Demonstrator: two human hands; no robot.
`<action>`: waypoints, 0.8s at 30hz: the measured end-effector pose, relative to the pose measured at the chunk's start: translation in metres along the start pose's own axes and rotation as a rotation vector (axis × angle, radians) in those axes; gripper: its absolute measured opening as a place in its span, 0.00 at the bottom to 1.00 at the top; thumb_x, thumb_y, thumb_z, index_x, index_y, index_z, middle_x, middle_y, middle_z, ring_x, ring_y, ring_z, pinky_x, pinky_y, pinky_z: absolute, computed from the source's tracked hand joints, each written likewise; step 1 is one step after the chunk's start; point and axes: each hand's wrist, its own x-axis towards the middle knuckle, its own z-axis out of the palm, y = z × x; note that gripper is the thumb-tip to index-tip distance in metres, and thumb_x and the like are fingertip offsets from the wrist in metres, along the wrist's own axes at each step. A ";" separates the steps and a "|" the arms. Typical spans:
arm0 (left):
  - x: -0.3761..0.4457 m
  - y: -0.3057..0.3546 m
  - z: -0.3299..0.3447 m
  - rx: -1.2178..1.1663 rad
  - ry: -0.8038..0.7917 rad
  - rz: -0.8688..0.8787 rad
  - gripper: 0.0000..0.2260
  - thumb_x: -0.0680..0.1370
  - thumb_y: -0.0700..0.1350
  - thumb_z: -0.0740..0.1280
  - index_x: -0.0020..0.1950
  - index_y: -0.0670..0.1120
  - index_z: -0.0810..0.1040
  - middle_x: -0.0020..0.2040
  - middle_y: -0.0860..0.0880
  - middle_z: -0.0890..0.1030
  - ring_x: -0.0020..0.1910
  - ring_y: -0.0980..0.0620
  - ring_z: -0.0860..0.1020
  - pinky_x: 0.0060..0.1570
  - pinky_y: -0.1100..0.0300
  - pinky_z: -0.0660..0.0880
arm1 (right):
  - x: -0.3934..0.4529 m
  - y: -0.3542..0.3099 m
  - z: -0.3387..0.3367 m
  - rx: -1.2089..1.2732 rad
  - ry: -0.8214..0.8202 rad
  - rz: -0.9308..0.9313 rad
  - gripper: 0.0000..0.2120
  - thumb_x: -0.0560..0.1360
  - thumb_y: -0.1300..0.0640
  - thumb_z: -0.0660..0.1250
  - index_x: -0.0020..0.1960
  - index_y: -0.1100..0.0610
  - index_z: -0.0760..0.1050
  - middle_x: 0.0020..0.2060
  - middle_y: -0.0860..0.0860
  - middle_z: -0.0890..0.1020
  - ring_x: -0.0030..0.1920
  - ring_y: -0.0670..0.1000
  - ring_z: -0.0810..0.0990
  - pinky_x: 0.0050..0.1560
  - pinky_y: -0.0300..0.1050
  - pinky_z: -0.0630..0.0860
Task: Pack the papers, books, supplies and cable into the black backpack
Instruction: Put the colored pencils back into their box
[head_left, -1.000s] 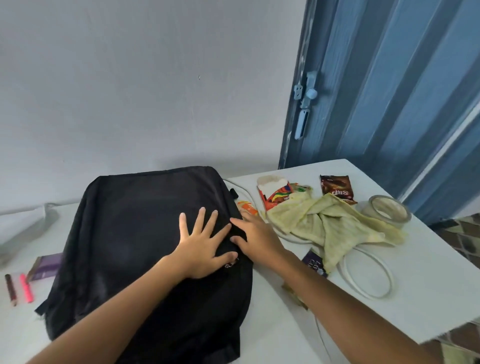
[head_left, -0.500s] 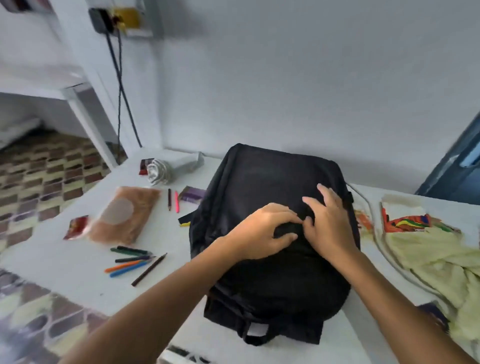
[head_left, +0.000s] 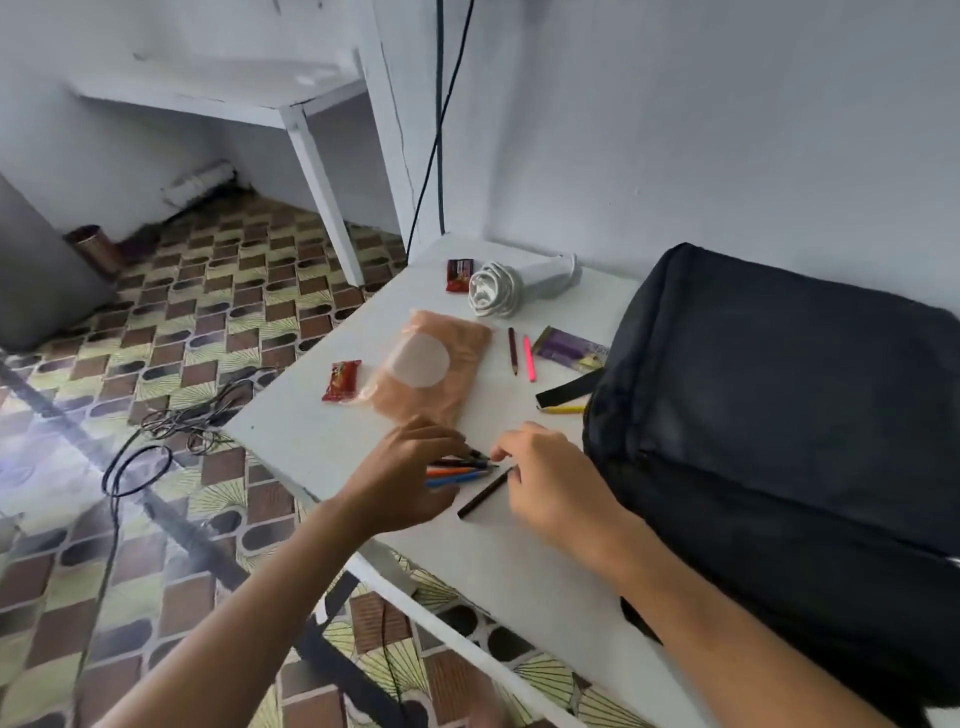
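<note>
Head view: my left hand (head_left: 410, 467) and right hand (head_left: 545, 480) meet over the loose pens (head_left: 457, 470) near the tabletop (head_left: 311, 441) edge, fingers curled toward their tips; I cannot tell whether either has closed on one. The black backpack (head_left: 779, 415) lies just beside. The pens look light, stiff and prone to roll, so I judge they're best gathered around their middles as one bundle.
</note>
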 end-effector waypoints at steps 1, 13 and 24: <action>0.001 0.003 0.001 0.055 -0.004 0.042 0.18 0.70 0.46 0.73 0.60 0.49 0.81 0.58 0.52 0.81 0.59 0.53 0.75 0.58 0.58 0.73 | -0.002 0.002 0.000 -0.058 0.008 0.004 0.15 0.75 0.66 0.60 0.59 0.55 0.75 0.54 0.53 0.76 0.54 0.55 0.76 0.52 0.50 0.75; 0.007 -0.019 0.020 -0.121 0.099 0.129 0.13 0.71 0.46 0.70 0.54 0.47 0.83 0.50 0.51 0.82 0.49 0.52 0.77 0.46 0.58 0.78 | -0.004 0.014 0.048 -0.157 0.226 -0.087 0.17 0.64 0.71 0.68 0.50 0.58 0.81 0.39 0.48 0.82 0.46 0.54 0.77 0.37 0.47 0.78; 0.032 -0.014 0.010 -0.171 0.112 0.120 0.13 0.73 0.50 0.67 0.55 0.48 0.83 0.51 0.53 0.83 0.51 0.54 0.79 0.49 0.57 0.79 | 0.003 0.014 0.044 -0.143 0.214 -0.074 0.17 0.64 0.69 0.65 0.50 0.56 0.80 0.38 0.47 0.82 0.45 0.54 0.78 0.37 0.48 0.77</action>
